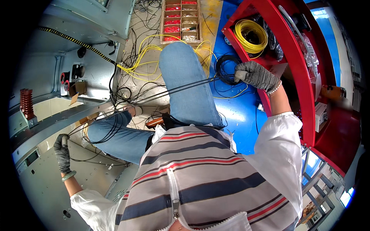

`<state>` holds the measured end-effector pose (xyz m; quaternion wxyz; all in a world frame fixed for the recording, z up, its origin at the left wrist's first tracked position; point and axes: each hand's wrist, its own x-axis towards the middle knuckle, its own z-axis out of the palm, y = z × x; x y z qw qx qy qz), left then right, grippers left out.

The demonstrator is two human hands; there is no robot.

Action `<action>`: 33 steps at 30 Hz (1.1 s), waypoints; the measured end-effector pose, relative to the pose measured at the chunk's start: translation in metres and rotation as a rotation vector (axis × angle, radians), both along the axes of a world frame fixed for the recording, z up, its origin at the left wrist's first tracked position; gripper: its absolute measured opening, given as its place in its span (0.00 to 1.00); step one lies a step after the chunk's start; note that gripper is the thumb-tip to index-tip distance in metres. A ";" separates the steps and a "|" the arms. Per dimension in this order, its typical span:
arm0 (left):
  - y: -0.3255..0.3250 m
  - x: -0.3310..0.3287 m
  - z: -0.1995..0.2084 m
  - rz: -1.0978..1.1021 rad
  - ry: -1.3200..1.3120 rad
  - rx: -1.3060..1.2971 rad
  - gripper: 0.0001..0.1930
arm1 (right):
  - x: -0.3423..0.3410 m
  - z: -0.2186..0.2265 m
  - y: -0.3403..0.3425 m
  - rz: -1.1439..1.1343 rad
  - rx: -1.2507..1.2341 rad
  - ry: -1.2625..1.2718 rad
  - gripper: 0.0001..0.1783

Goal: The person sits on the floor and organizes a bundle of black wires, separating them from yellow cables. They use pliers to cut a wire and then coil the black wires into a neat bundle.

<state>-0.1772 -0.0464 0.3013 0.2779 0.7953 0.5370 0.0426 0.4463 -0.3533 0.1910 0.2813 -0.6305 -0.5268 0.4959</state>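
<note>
A bundle of thin black wires (173, 89) is stretched across my lap, from the lower left up to the right. At its right end my right hand (256, 77), in a grey knit glove, is closed around the wires. My left hand (62, 154), gloved alike, grips the other end beside the metal cabinet frame (83, 115). Loose loops of the same wire hang over my bent left leg (121, 138). Just left of my right hand, a coil of black wire (220, 69) lies on the blue floor (241, 115).
Yellow wires (148, 49) run from a black-and-yellow sleeve (77, 41) at the cabinet. A divided wooden box (161, 23) holds small red and metallic parts. At right stands a red rack (295, 57) with a yellow wire coil (262, 43). Loose black wires litter the floor.
</note>
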 end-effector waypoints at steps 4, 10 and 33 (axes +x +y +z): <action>0.017 -0.056 -0.002 0.103 0.142 0.025 0.11 | -0.009 -0.001 0.006 0.045 0.010 -0.157 0.12; -0.011 -0.052 -0.027 -0.140 0.976 -0.193 0.08 | -0.067 0.012 0.034 -0.015 0.150 -0.133 0.11; -0.194 0.342 -0.092 -0.692 -0.589 -0.235 0.08 | -0.063 -0.032 -0.020 -0.072 0.288 -0.438 0.09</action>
